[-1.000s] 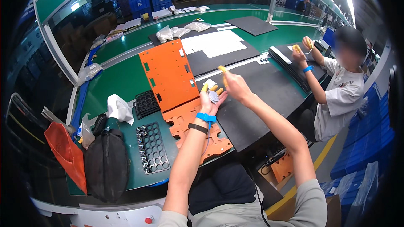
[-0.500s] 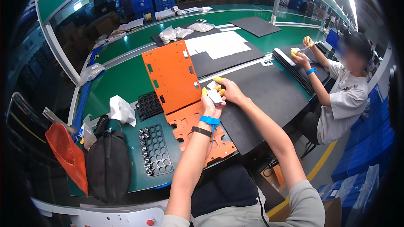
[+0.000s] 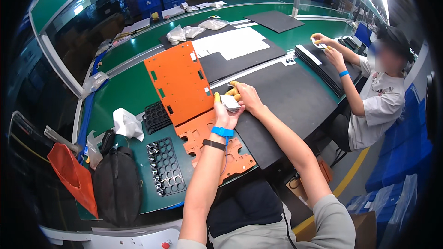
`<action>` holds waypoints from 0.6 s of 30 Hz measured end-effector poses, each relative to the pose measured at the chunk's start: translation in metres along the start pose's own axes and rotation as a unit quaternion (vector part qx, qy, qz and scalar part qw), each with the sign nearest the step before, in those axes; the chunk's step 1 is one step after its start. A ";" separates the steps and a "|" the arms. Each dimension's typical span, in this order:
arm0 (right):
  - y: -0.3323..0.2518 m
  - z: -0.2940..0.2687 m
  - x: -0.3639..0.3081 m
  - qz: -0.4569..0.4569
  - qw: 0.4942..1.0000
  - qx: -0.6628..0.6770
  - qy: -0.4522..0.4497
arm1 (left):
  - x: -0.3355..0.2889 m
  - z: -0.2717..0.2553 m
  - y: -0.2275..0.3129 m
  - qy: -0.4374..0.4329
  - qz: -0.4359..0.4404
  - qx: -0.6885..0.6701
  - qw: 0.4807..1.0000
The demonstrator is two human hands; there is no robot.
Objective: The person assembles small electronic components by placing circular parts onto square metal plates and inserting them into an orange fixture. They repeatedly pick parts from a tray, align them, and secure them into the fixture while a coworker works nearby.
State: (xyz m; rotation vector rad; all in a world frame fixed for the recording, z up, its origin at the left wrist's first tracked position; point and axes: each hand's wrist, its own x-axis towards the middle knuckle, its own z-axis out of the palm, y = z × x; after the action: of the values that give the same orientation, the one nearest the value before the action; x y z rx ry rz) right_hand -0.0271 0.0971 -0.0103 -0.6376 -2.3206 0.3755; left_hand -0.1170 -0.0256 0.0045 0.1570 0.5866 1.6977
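Observation:
My left hand (image 3: 226, 118), palm up, is closed around a small stack of white square pieces (image 3: 230, 103). A yellow finger cot covers its thumb. Just above the stack is my right hand (image 3: 248, 96), also with yellow finger cots, its fingers bent together. Between its fingertips a small thin piece (image 3: 230, 85) shows nearly edge-on; its kind is unclear. Below both hands lies an orange fixture plate (image 3: 239, 160) with cut-outs, and its orange lid panel (image 3: 177, 83) stands raised behind it. My left wrist wears a blue strap (image 3: 222, 132) with a cord and a black band.
Left of the fixture lie a black tray (image 3: 171, 166) with round pockets, partly filled, and stacked black trays (image 3: 158, 116). A black bag (image 3: 117, 186) and an orange pouch (image 3: 69, 175) stand further left. Black mats (image 3: 286, 115) cover the right side, where a co-worker (image 3: 387, 90) sits.
My right fingers have turned, and the white piece at their tips now shows as a thin edge. The co-worker's hands have come closer together. The whole view has shifted slightly.

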 end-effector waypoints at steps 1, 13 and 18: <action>-0.009 -0.004 0.000 0.026 1.000 -0.001 0.014 | -0.001 -0.003 0.002 -0.009 -0.002 -0.003 1.000; -0.026 -0.031 -0.002 0.007 0.987 0.025 0.158 | 0.007 -0.002 0.000 0.042 0.008 0.004 0.999; -0.053 -0.044 -0.010 -0.169 0.979 -0.038 0.104 | 0.010 -0.004 -0.002 0.019 0.019 0.010 1.000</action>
State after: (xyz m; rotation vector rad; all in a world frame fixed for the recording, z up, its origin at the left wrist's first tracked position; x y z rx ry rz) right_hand -0.0083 0.0511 0.0380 -0.2912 -2.1953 0.0577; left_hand -0.1193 -0.0172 -0.0020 0.1507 0.6323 1.7361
